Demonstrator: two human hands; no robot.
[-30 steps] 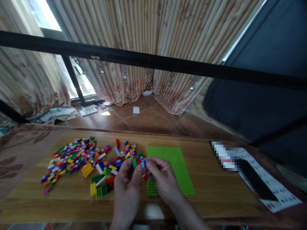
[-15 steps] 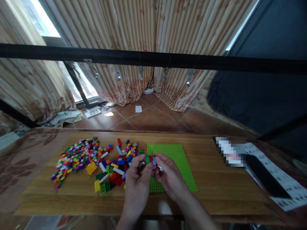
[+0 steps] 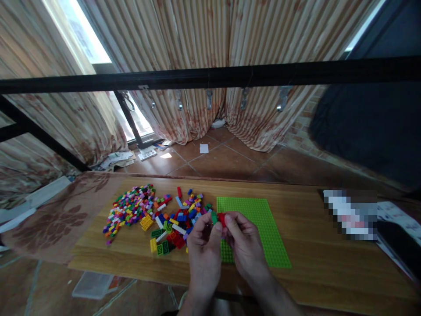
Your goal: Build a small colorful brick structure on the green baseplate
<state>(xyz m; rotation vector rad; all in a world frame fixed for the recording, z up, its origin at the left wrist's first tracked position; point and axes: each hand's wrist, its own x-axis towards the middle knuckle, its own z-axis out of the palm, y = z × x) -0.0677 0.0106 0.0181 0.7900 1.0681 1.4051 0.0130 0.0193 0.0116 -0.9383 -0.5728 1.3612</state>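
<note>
Close together above the left edge of a green baseplate [image 3: 274, 237], both hands work on small toy bricks. My left hand [image 3: 205, 250] is closed, pinching a green brick [image 3: 214, 217] between thumb and forefinger. Right beside it, touching or nearly so, is a red brick [image 3: 222, 219] in the closed fingers of my right hand [image 3: 246, 243]. Whether the two bricks are joined I cannot tell. The fingers hide their lower parts. Just left of my left hand lie loose larger bricks [image 3: 179, 229] in many colours.
A heap of small mixed bricks [image 3: 131, 204] spreads over the left of the wooden table [image 3: 131, 256]. At the right lie a blurred-out item [image 3: 351, 215], a dark phone-like slab [image 3: 397, 243] and a printed sheet [image 3: 408, 217]. A black bar [image 3: 184, 79] crosses beyond the table.
The camera view has turned left, so the scene sits further right. A light blue brick seen between the fingers earlier no longer shows; the red brick is more exposed in the right fingers.
</note>
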